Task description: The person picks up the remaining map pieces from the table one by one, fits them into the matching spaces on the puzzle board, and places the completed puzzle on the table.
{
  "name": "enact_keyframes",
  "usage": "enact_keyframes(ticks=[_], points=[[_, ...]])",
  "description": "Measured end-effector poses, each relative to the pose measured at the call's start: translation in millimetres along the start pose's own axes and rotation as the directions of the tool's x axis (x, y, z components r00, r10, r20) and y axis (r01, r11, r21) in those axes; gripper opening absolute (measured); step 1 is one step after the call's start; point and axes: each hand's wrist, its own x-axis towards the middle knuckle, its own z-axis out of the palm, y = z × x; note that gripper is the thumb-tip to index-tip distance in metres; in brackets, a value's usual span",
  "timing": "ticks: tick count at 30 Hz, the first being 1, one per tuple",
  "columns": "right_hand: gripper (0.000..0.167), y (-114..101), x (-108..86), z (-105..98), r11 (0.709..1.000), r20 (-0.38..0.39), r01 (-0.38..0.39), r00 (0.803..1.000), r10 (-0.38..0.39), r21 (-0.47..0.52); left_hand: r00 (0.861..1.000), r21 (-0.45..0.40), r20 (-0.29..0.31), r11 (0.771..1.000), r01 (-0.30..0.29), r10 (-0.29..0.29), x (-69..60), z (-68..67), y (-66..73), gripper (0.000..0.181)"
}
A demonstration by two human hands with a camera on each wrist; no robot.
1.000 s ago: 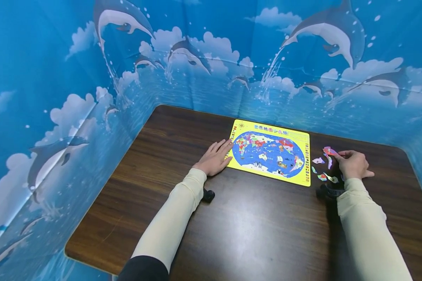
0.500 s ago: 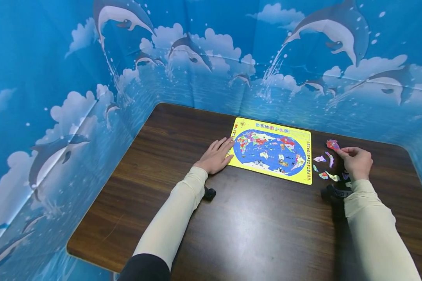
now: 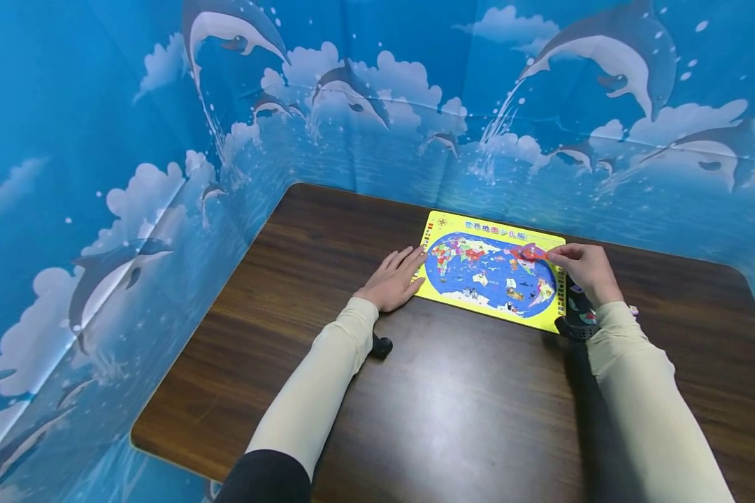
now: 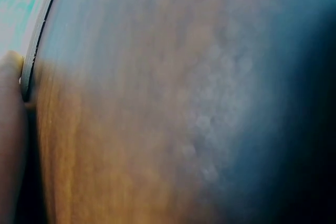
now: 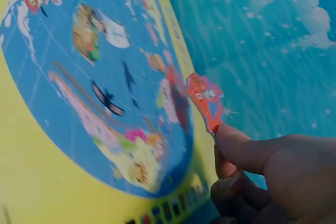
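Observation:
A yellow-bordered world map puzzle board (image 3: 494,265) lies flat near the table's far side. My left hand (image 3: 391,281) rests with spread fingers at its left edge; the left wrist view shows only a blurred finger (image 4: 9,140) by the board's edge. Between thumb and fingers, my right hand (image 3: 590,270) pinches a red and pink puzzle piece (image 5: 205,98). It holds the piece above the upper right part of the map, beside the red area. In the right wrist view the piece is tilted up, apart from the board.
Loose puzzle pieces (image 3: 588,318) lie right of the board, partly hidden under my right hand and wrist. A black wrist strap (image 3: 575,328) sits there too. The brown wooden table (image 3: 465,405) meets a blue dolphin-print curtain (image 3: 377,154) behind.
My right hand has carried the red and pink puzzle piece leftward from beside the loose pieces to over the map. My left hand stays at the board's left edge.

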Motion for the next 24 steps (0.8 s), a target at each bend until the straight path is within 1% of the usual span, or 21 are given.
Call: enact_keyframes(ticks=[4, 9, 12, 14, 20, 22, 24], points=[[0.049, -4, 4.7, 9, 1.000, 0.043, -0.025, 0.999, 0.025, -0.012, 1.000, 0.003, 0.002, 1.000, 0.001, -0.001, -0.2, 2.0, -1.3, 0.063], [0.049, -10, 7.2, 13, 0.999, 0.055, -0.024, 0.998, 0.027, -0.043, 1.000, 0.008, 0.004, 1.000, -0.008, 0.008, -0.4, 1.2, -3.5, 0.063], [0.049, -12, 5.8, 13, 0.997, 0.038, -0.012, 0.999, 0.015, -0.070, 1.000, 0.015, 0.004, 1.000, -0.008, 0.008, -0.3, 0.3, -2.0, 0.063], [0.047, -14, 5.0, 14, 0.996, 0.021, 0.000, 1.000, 0.002, -0.088, 1.000, 0.021, 0.007, 1.000, -0.003, 0.003, -0.2, -0.1, -1.6, 0.063], [0.037, -14, 4.8, 22, 0.991, -0.055, 0.052, 0.997, -0.059, -0.126, 1.000, 0.014, 0.014, 1.000, -0.002, 0.001, -0.6, -0.2, -0.3, 0.063], [0.038, -13, 5.0, 24, 0.987, -0.062, 0.072, 0.995, -0.081, -0.141, 1.000, 0.007, 0.010, 1.000, -0.003, 0.003, -1.0, -0.8, -0.2, 0.063], [0.040, -12, 4.6, 25, 0.983, -0.048, 0.097, 0.993, -0.106, -0.152, 1.000, 0.003, 0.012, 1.000, -0.004, 0.004, -1.5, -1.3, 0.0, 0.063]])
